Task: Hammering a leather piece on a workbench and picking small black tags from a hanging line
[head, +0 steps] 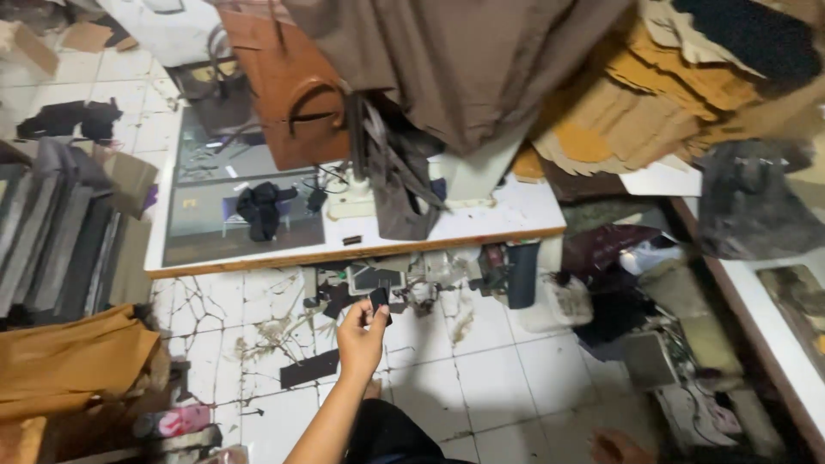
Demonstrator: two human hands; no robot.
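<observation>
Left hand pinching a small flat black piece of material between thumb and fingertips.

Held up above the cracked white tiled floor, just below the front edge of the white wooden-edged worktable; brown leather handbag upright near the table's back edge. Right hand out of view.

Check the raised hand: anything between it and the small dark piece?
Nothing visible. The hand already pinches the small dark piece at its fingertips, held up in front of the clutter under the white table. Which hand it is cannot be told.
</observation>
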